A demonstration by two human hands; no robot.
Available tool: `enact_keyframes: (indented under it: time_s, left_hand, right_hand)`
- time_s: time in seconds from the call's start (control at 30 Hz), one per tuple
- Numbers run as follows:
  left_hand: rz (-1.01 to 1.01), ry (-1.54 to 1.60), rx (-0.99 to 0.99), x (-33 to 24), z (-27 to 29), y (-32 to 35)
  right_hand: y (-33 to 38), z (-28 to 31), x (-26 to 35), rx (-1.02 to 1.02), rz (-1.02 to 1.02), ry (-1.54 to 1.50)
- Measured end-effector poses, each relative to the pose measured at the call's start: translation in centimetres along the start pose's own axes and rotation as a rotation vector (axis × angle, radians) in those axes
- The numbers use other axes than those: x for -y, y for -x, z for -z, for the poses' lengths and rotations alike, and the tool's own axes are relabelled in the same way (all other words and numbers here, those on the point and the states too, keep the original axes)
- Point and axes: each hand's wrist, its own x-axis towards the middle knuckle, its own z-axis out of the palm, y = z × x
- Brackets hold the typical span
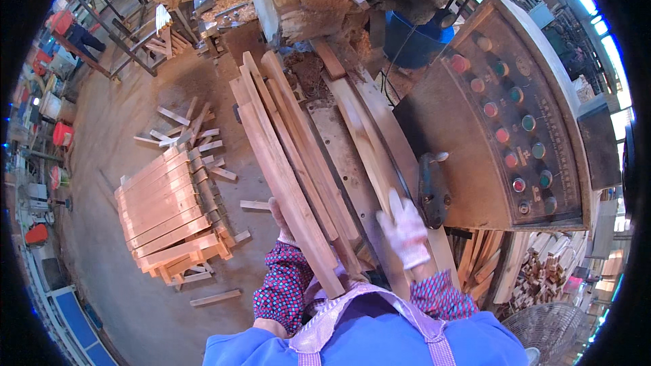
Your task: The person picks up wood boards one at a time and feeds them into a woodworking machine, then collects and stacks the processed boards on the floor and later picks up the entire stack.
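Note:
My left hand is at the outer side of a long wooden board, closed against its edge, most of its fingers hidden behind the wood. Alongside that board lie several more long wooden strips, slanting away toward the machine. My right hand, in a pale glove, lies over a light wooden strip on the machine bed. Its fingers are stretched and apart, slightly blurred. The strip's far end meets a darker reddish wood piece near the machine head.
A control panel with red and green buttons stands to the right. Left on the floor is a stack of boards with loose offcuts around it. A blue bin, a wire fan guard and a distant person are also around.

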Motion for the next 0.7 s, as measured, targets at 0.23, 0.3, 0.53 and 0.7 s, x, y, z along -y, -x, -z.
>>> enact_keyframes:
  time_s: [0.23,0.3,0.53,0.7]
  left_hand:
    - [-0.012,0.035,-0.103,0.4,-0.7,1.4]
    - [-0.025,-0.010,-0.081,0.3,-0.7,1.2]
    - [0.035,-0.005,-0.130,0.6,-0.1,1.6]
    - [0.052,0.075,-0.043,0.5,-1.1,1.0]
  right_hand:
    - [-9.5,-2.3,2.7,-0.169,0.096,0.308]
    - [-18.3,-4.6,3.4,-0.227,0.119,0.444]
    - [-30.2,-4.6,7.2,-0.354,0.326,-0.090]
    - [-14.0,-2.1,9.7,0.532,0.036,-0.767]
